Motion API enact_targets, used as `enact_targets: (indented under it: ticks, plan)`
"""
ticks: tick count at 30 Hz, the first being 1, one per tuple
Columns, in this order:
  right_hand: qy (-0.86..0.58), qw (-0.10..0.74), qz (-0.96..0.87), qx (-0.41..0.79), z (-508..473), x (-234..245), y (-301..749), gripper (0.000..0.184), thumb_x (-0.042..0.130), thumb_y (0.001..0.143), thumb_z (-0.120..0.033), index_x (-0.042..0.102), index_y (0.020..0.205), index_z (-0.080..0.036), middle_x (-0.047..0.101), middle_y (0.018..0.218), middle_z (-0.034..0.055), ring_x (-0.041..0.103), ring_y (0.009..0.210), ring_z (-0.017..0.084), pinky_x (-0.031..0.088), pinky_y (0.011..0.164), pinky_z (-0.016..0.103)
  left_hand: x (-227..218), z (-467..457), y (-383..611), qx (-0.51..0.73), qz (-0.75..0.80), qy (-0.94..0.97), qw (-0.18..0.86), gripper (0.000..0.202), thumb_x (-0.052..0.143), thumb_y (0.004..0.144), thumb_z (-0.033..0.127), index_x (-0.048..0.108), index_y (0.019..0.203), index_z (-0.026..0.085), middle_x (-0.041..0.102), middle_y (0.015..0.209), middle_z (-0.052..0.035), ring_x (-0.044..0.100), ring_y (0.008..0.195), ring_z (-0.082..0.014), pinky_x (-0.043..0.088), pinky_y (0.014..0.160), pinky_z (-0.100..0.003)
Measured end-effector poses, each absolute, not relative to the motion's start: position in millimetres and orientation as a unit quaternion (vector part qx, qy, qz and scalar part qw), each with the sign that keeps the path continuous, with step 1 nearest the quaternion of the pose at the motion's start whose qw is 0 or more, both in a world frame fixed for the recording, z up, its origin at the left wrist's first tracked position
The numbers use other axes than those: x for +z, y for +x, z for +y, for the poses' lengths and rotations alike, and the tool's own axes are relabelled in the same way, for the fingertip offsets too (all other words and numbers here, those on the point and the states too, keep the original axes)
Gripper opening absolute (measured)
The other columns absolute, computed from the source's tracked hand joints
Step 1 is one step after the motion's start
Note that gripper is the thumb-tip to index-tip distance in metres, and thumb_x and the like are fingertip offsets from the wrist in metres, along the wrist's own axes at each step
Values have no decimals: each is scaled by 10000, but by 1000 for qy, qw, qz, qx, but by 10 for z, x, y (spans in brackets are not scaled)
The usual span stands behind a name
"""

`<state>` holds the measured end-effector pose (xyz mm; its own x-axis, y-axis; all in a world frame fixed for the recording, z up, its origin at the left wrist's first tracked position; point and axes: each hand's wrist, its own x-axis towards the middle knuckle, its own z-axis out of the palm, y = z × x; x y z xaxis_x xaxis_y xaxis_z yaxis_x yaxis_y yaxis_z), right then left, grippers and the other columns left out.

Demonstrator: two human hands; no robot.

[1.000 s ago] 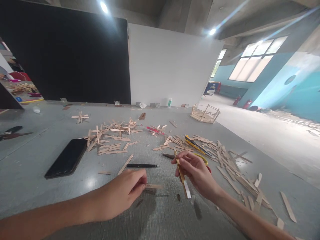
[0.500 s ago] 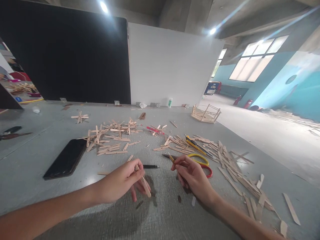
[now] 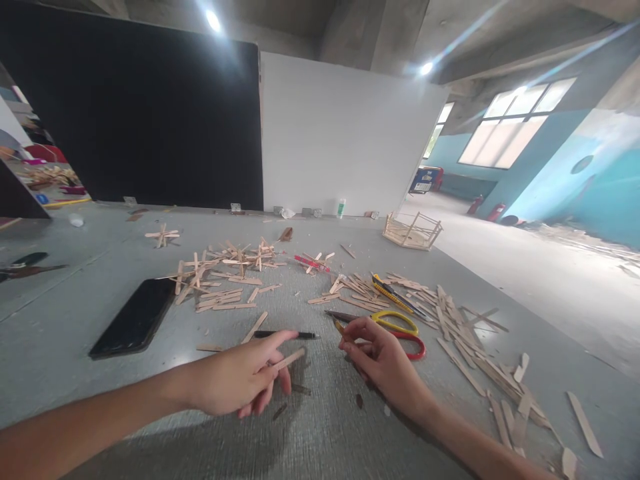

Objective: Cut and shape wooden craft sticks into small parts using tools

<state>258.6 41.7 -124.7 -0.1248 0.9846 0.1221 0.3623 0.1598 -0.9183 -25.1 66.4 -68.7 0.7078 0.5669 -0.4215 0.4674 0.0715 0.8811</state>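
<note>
Wooden stick [image 3: 293, 359], pinching w/ L hand [image 3: 240, 379] nr blk pen [image 3: 306, 335]; gripping yellowish item [image 3: 339, 326], mostly hidden, w/ R hand [image 3: 383, 357] beside scissors [image 3: 376, 317].

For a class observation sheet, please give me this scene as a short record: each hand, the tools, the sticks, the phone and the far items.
Left hand: holds a wooden stick
Right hand: grips a slim yellowish object, mostly hidden
Tools: scissors, yellow cutter, black pen
Loose sticks: left pile, right pile
Phone: lying at the left, screen dark
Far items: small bottle; stick-built frame at the right
</note>
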Motion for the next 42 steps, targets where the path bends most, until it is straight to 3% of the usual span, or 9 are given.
enact_targets:
  ticks: [4,7,10,15,22,34,42]
  plan:
    - [-506,391,-710,296,327,-1245,2572,161,509,1075,-339,540,1191,-232,773,980,53,726,756,163,516,548,234,-782,672,-212,10,369,677,637,230,548,955,344,462,1102,189,726,894,-73,693,606,-181,463,431,-233]
    - [-472,359,-775,216,203,-1278,2565,208,434,1108,-257,585,1251,-240,798,1014,56,751,815,181,568,716,301,-817,669,-196,-5,386,679,624,243,584,922,431,468,898,219,710,728,-40,666,507,-182,434,380,-229]
    - [-415,324,-839,137,104,-1347,2558,241,453,1103,-208,625,1272,-220,793,1016,82,745,831,212,553,733,333,-801,680,-199,-5,407,698,590,338,585,927,519,512,804,213,606,581,25,528,383,-121,339,336,-200]
    - [-355,270,-894,42,57,-1387,2525,267,485,1088,-147,587,1335,-147,732,872,72,676,698,212,489,604,327,-797,699,-201,5,391,715,580,338,543,966,524,548,853,206,594,643,35,508,422,-98,386,383,-195]
    - [-332,153,-930,-43,12,-1251,2476,350,292,1119,-159,469,1408,-73,696,848,67,652,625,212,519,539,342,-930,741,-165,-16,376,696,612,323,529,984,499,504,819,222,602,567,44,532,350,-117,377,323,-190]
    - [-321,135,-934,-73,24,-1241,2487,391,373,1060,-81,454,1434,1,700,852,87,663,623,236,549,518,374,-987,821,-184,-29,350,684,639,297,503,1030,464,533,869,216,626,592,34,560,348,-114,356,300,-162]
    - [-308,129,-940,-67,4,-1194,2469,421,369,1058,-65,416,1472,1,709,871,96,676,650,246,574,536,388,-985,796,-173,-17,349,692,632,351,449,1052,473,479,797,234,586,534,49,506,321,-108,334,287,-163]
